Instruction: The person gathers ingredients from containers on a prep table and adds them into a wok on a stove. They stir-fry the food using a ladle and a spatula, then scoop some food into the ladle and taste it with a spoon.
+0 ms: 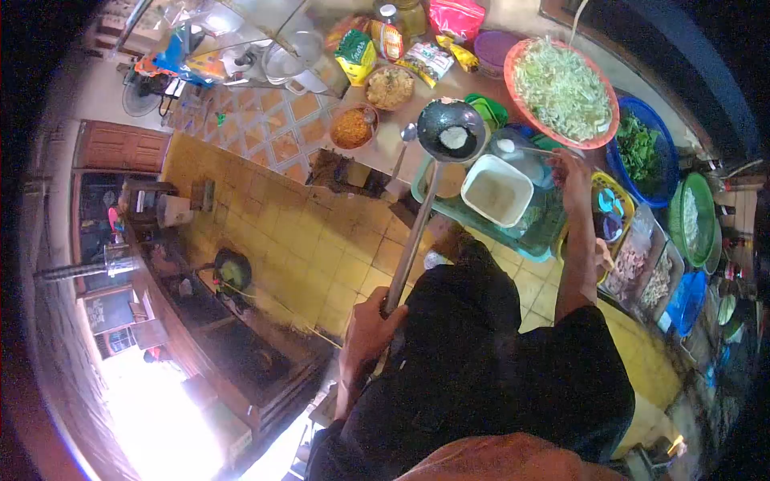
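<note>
While the wearer's dark-clothed body [473, 345] fills six o'clock, the left hand [373, 325] is wrapped around the handle of a long metal ladle [424, 210], whose axis runs from that fist toward one o'clock. Farther out, a square white tub [525, 199] sits over a teal tray [529, 252]. Past it, the right hand [569, 172] pinches a spoon [533, 150] aimed toward ten o'clock, its head loaded with something white. From that head, the ladle's dark bowl [451, 120] lies close by, between nine and ten o'clock, holding a round white patch; the right hand is far nearer to it than the left. Beyond, a bowl of orange food [351, 128] stands at nine o'clock from the ladle's bowl, and a basin of shredded cabbage [561, 92] at twelve from the right hand. Blur hides the right fingers' exact placement, clothing obscures the handle's butt, the tub's pale contents are unclear, and glare washes out eight o'clock.
</note>
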The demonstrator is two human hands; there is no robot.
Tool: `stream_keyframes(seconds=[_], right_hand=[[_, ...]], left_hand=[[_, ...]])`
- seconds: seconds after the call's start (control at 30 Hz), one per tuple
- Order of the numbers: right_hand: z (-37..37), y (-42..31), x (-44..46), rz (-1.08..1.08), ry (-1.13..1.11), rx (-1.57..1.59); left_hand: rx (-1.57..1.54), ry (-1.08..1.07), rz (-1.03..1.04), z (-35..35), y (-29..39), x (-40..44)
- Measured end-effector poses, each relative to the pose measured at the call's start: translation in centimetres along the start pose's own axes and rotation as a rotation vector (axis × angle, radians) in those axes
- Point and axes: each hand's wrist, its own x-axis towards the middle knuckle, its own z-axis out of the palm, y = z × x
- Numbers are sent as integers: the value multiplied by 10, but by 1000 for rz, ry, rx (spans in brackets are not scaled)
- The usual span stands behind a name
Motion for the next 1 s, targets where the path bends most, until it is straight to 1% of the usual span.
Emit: stream_keyframes(seconds=[0.1, 0.17, 0.2, 0.27, 0.3, 0.37, 0.4, 0.43, 0.5, 0.53, 0.6, 0.63, 0.7, 0.77, 0.83, 0.87, 0.9, 0.93, 0.97, 1.0], right_hand=[[7, -25, -6, -32, -19, 55], [27, -55, -23, -119, 28, 73], [27, -56, -22, -121, 27, 71], [28, -56, -17, -511, 216, -688], [25, -50, -13, -515, 222, -688], [13, -14, 4, -727, 51, -1117], [6, 33, 27, -567, 2, -916], [9, 47, 26, -568, 10, -918], [19, 53, 16, -485, -121, -821], [18, 53, 13, -484, -113, -823], [17, 36, 4, -354, -3, -584], [12, 40, 5, -351, 9, -584], [1, 48, 12, -340, 47, -116], [-7, 43, 12, -323, 52, -107], [-8, 30, 5, -318, 115, -221], [-9, 34, 6, -318, 127, -219], [-9, 41, 12, -347, 68, -396], [-10, 48, 17, -372, 11, -573], [-5, 56, 20, -418, -16, -596], [2, 61, 21, -461, -31, -622]], left_hand=[[1, -2, 39, -1, 2, 3], [29, -1, 105, 0, 2, 5], [27, -1, 107, -1, 5, 5], [2, -81, 102, -6, 12, 3], [3, -82, 108, -3, 8, 5], [43, -18, 192, 3, -4, 11], [45, -19, 200, 3, -6, 11], [21, -24, 190, 3, -8, 11], [-3, -31, 188, 2, -8, 11], [-20, -42, 162, 1, -9, 11], [-30, -56, 147, 0, -11, 15], [-29, -47, 151, 3, -18, 20], [-15, -45, 163, 3, -21, 21], [-14, -11, 161, 3, -18, 21], [-11, 20, 192, 7, -24, 24], [-14, 53, 217, 8, -25, 26], [-4, 46, 226, 7, -22, 25], [-18, 22, 181, 6, -16, 22], [-28, -4, 138, 3, -10, 20], [-6, -23, 159, 2, -3, 17]])
